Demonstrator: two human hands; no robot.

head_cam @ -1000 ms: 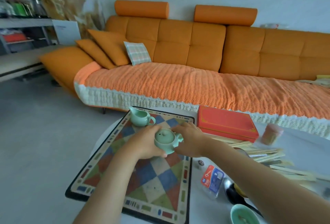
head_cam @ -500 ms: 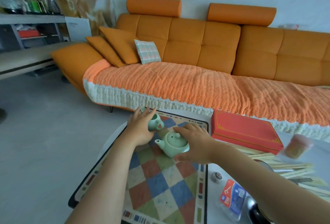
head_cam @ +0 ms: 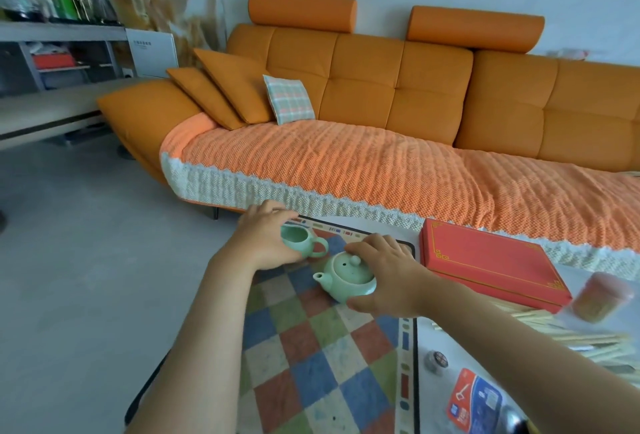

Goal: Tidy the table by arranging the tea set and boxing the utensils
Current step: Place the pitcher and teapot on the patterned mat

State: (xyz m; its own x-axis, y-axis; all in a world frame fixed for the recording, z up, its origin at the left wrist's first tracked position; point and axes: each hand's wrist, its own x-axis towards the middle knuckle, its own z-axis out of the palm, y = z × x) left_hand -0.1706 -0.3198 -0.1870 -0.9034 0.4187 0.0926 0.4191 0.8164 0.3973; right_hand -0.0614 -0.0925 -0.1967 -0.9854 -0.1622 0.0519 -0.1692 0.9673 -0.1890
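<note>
A pale green teapot (head_cam: 348, 277) with a knobbed lid stands on the checkered mat (head_cam: 311, 357), spout pointing left. My right hand (head_cam: 388, 274) wraps around its right side, fingers over the lid edge and thumb under the body. Just behind and to the left sits a green pitcher (head_cam: 300, 241) with a loop handle. My left hand (head_cam: 263, 239) grips it from the left side at the mat's far corner. A red box (head_cam: 485, 260) lies shut to the right, with a pile of pale chopsticks (head_cam: 568, 333) in front of it.
A blurred small jar (head_cam: 599, 298) stands right of the red box. A card packet (head_cam: 474, 402) and a small round cap (head_cam: 435, 361) lie on the white table at lower right. An orange sofa (head_cam: 381, 94) runs close behind the table; grey floor is to the left.
My left hand left the teapot, reached back to the pitcher and closed on it. My right hand stayed on the teapot. The view shifted left and down.
</note>
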